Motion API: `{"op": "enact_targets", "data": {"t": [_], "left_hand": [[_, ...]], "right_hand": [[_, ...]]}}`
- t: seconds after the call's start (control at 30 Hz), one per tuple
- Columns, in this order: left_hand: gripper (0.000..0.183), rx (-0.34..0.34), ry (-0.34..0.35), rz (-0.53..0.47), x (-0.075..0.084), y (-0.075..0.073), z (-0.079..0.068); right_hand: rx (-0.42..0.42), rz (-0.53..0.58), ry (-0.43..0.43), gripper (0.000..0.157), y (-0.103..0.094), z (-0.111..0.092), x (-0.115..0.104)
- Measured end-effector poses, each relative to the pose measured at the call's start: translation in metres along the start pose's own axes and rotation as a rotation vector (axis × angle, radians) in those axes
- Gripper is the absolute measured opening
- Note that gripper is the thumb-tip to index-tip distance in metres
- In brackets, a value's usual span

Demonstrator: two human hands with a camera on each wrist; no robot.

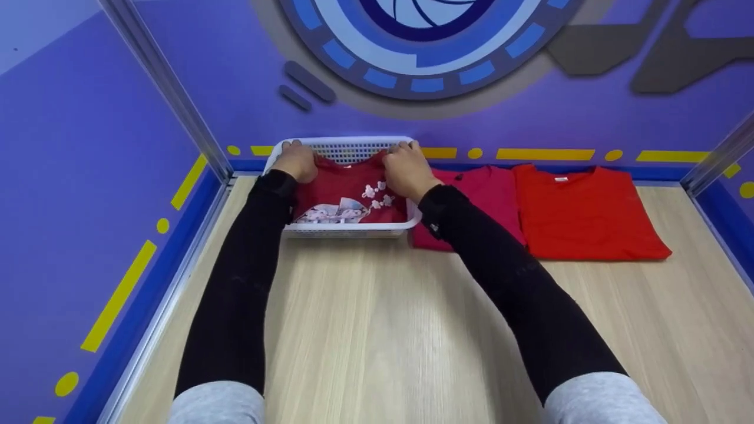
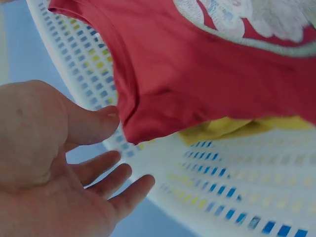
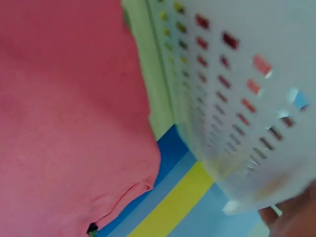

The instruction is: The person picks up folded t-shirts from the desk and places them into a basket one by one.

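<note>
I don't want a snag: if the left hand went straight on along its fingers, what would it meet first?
The left hand would most likely meet the white basket first, probably at its rim, though depth there is unclear.

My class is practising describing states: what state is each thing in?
White basket: open side up, loaded.
Dark red shirt: in basket, print up.
Yellow cloth: in basket, partly covered.
Pink shirt: folded on table.
Red shirt: folded on table.
Left hand: at dark red shirt, grip unclear.
Right hand: at dark red shirt, grip unclear.
</note>
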State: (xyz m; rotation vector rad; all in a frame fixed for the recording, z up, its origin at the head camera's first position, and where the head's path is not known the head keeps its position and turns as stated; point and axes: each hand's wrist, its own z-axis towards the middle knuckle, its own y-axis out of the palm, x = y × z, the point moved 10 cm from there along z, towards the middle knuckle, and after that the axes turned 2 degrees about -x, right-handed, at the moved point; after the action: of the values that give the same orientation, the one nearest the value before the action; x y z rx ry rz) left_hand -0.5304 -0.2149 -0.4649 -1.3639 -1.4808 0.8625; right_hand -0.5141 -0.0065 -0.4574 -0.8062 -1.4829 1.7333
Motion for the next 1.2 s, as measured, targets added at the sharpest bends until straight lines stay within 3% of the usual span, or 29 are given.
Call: {"op": "enact_targets", "data": {"t": [0.13,0.2,0.23,0.37,0.47,0.57,0.67,0.73,0.87,1.0,1.2], "left_hand": [[0.020,-0.042,0.065,0.025,-0.001,0.012,0.011],[0.020,-0.091,0.071,0.029,0.000,0.022,0.012],[0.020,-0.125,0.057,0.021,0.003,0.024,0.005],[0.040,-0.210,0.020,0.010,0.004,0.031,-0.011],[0.057,-0.244,0.007,0.022,0.000,0.035,-0.016],[0.060,-0.263,0.006,0.036,-0.002,0.036,-0.017],[0.056,-0.250,0.003,0.010,-0.001,0.030,-0.020],[0.052,-0.221,0.012,-0.015,0.005,0.024,-0.027],[0.044,-0.154,0.102,-0.039,0.025,0.015,-0.050],[0.042,-0.142,0.188,-0.026,0.041,0.017,-0.074],[0.042,-0.201,0.169,-0.039,0.039,0.042,-0.090]], "right_hand": [[-0.100,-0.014,-0.042,0.021,0.007,-0.005,-0.009],[-0.173,-0.037,-0.025,0.021,0.015,-0.008,-0.009],[-0.203,-0.052,-0.014,0.022,0.018,-0.009,-0.009],[-0.285,-0.087,0.002,0.026,0.028,-0.009,-0.009],[-0.308,-0.083,-0.004,0.028,0.033,-0.010,-0.012],[-0.307,-0.060,-0.013,0.028,0.032,-0.010,-0.015],[-0.259,0.003,-0.027,0.025,0.021,-0.011,-0.017],[-0.206,0.108,-0.044,0.024,0.010,-0.012,-0.018],[-0.151,0.351,-0.143,0.024,-0.011,-0.021,-0.026],[-0.226,0.438,-0.233,0.025,-0.015,-0.034,-0.039],[-0.420,0.439,-0.223,0.052,0.011,-0.056,-0.052]]}}
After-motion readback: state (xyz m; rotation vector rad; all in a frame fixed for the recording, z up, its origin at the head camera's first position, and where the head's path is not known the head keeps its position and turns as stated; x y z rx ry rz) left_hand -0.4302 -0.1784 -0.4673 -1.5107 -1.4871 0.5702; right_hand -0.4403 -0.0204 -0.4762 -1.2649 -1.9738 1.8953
